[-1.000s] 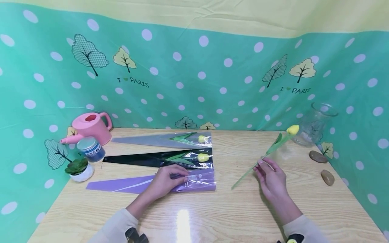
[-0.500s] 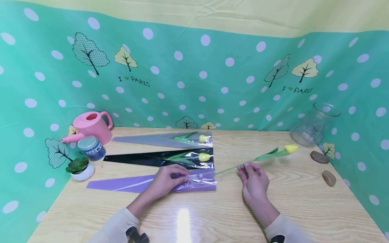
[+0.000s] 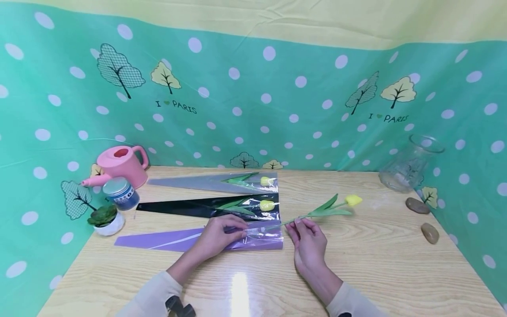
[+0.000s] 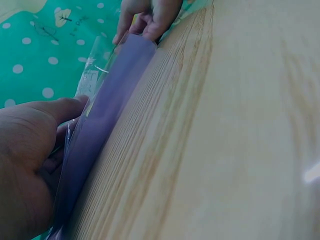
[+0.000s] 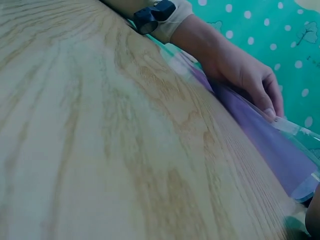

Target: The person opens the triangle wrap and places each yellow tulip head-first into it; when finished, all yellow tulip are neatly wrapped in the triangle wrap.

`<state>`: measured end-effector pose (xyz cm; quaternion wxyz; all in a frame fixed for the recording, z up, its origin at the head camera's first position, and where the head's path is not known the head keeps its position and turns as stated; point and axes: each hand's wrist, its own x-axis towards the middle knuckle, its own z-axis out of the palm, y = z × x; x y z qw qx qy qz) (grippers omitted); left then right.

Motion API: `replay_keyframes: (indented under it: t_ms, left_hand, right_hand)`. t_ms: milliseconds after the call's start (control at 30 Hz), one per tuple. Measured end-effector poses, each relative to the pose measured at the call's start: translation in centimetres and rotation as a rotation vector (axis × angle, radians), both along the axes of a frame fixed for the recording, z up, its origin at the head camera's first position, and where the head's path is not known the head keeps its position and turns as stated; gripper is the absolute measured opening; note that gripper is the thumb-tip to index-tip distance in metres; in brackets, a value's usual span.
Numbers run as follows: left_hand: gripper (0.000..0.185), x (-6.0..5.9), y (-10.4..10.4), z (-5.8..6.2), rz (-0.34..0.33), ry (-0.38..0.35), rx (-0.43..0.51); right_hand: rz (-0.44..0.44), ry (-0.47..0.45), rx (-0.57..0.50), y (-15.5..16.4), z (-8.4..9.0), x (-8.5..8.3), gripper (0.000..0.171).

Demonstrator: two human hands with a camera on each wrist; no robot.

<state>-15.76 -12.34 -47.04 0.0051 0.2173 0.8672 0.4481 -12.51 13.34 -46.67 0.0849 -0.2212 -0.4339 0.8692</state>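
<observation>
Right hand (image 3: 308, 241) pinching the green stem of a yellow tulip (image 3: 325, 209), stem end at the clear mouth of the purple sleeve (image 3: 198, 238), left hand (image 3: 217, 234) gripping that sleeve's opening, flat on the wooden table (image 3: 376, 264)

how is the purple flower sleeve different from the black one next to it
The purple plastic flower sleeve is only now receiving a yellow tulip's stem; the black plastic flower sleeve already contains a whole yellow tulip. The left hand holds the purple sleeve's mouth open; nothing touches the black one. The purple sleeve lies nearer the person. Both are long, tapered and clear-fronted, mouths facing right.
</observation>
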Motion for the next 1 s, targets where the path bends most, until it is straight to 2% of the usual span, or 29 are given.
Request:
replay_keyframes:
  t_ms: [267, 800, 1000]
  left_hand:
    - [0.014, -0.1, 0.0, 0.0, -0.002, 0.009, -0.007]
    - [0.012, -0.1, 0.1, 0.1, -0.008, 0.009, 0.000]
    - [0.013, 0.0, 0.1, 0.0, -0.004, 0.009, 0.000]
  right_hand:
    - [-0.024, 0.022, 0.004, -0.3, -0.1, -0.1, 0.010]
    - [-0.043, -0.021, 0.012, -0.4, 0.2, -0.2, 0.013]
    - [-0.031, -0.047, 0.007, 0.7, 0.9, 0.1, 0.018]
